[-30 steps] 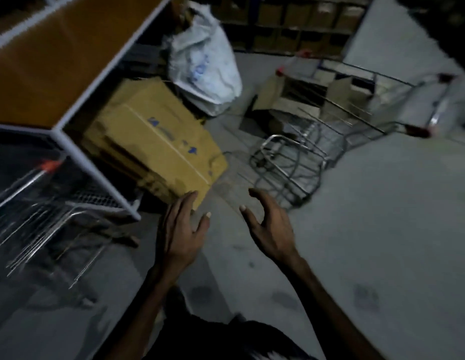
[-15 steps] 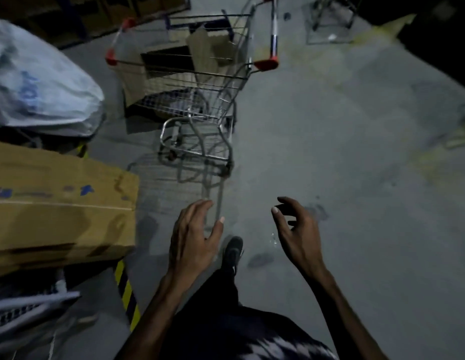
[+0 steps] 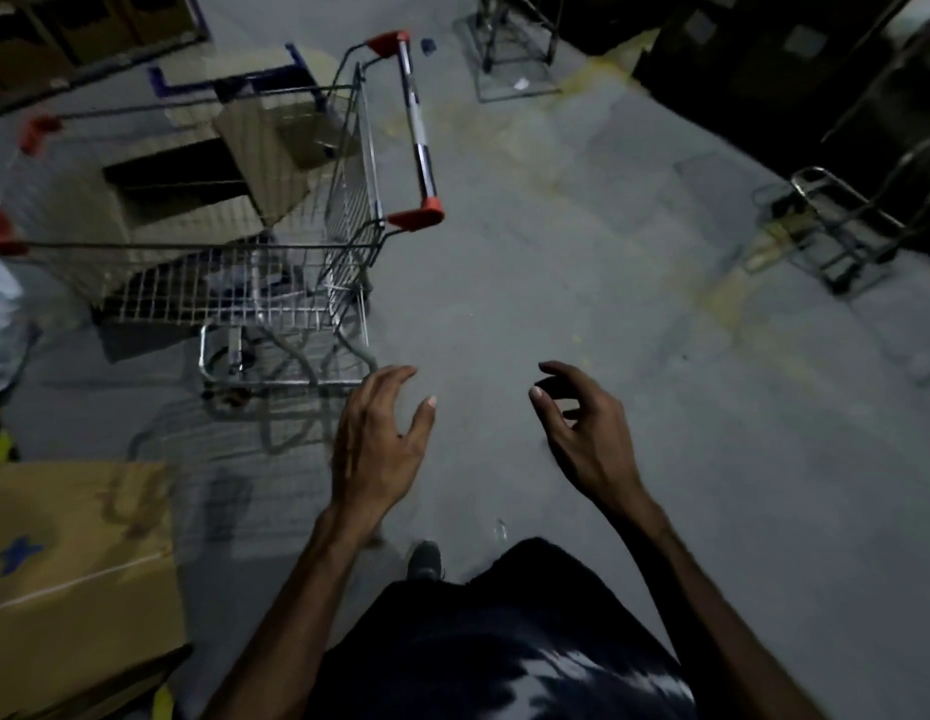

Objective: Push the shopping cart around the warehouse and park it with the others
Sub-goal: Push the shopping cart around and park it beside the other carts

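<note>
Though both hands, left hand (image 3: 377, 449) and right hand (image 3: 587, 439), hover loosely open and empty, the rigid wire shopping cart (image 3: 234, 241) should roll easily once gripped by its red-capped handle (image 3: 418, 142).

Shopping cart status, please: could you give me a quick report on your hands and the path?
Left hand and right hand open, empty. Cart ahead-left, handle ungripped. Cardboard box at left; floor to handle open.
</note>
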